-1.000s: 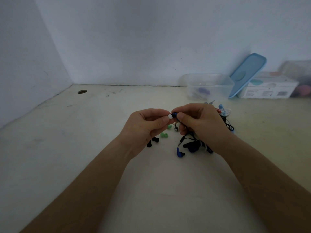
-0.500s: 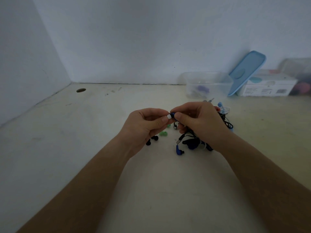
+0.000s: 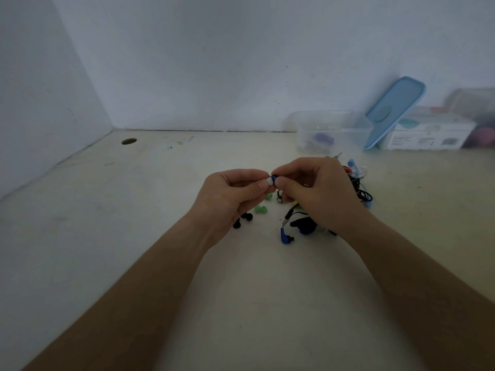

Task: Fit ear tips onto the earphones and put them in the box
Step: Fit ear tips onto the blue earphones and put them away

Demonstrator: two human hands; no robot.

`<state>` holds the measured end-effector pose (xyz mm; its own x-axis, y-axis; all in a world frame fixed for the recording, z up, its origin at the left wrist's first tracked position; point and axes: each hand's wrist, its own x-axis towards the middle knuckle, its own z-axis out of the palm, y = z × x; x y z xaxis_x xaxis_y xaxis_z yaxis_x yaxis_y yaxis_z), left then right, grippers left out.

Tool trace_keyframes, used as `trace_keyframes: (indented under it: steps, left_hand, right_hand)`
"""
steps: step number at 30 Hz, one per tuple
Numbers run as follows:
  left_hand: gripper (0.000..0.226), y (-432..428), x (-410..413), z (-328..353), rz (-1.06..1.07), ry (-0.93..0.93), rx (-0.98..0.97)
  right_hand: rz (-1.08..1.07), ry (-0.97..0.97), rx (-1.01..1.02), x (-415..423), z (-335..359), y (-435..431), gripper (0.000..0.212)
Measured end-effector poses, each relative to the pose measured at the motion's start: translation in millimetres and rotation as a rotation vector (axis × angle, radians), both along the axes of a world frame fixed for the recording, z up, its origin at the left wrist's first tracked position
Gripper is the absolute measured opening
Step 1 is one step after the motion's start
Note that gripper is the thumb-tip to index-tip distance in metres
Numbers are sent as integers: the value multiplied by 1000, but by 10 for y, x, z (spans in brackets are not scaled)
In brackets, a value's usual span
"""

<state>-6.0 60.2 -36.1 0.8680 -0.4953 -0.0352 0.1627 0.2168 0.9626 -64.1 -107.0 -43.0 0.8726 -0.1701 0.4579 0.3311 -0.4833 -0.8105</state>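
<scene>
Two hands are held together: left hand point(image 3: 230, 194) is clamped on white ear tip point(image 3: 268, 181), butted against blue earphone point(image 3: 275, 179) pinched by right hand point(image 3: 318, 194), likely for seating. Clear box point(image 3: 332, 129) is parked open far right for loading.

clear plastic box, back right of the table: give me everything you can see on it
The clear rectangular plastic box has see-through, slightly frosted walls and rounded corners. It stands upright and open, lid off, on the pale tabletop near the back wall. A purple item lies inside on its bottom, too blurred to identify. A light blue lid leans up beside its right wall; contact unclear. Neither the left hand nor the right hand touches it.
</scene>
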Motion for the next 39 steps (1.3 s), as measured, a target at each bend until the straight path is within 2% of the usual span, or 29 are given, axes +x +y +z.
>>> trace_keyframes:
  steps: [12, 19, 24, 29, 35, 39]
  left_hand:
    - [13, -38, -36, -20, 87, -196, 83]
    - [14, -14, -10, 17, -26, -30, -51]
    - [15, -10, -8, 34, -49, -12, -83]
    - [14, -20, 2, 8, -37, -22, -68]
    - [16, -24, 11, -7, -48, 50, -75]
    - [28, -19, 15, -7, -77, 114, -92]
  right_hand:
    - [-34, -23, 24, 12, -20, 26, 12]
    - [55, 17, 161, 6, 27, -29, 14]
    - [90, 55, 252, 0, 31, -39, 16]
    - [80, 34, 185, 3, 35, -52, 14]
    - [33, -6, 13, 8, 35, -59, 16]
    - [20, -6, -43, 8, 34, -62, 18]
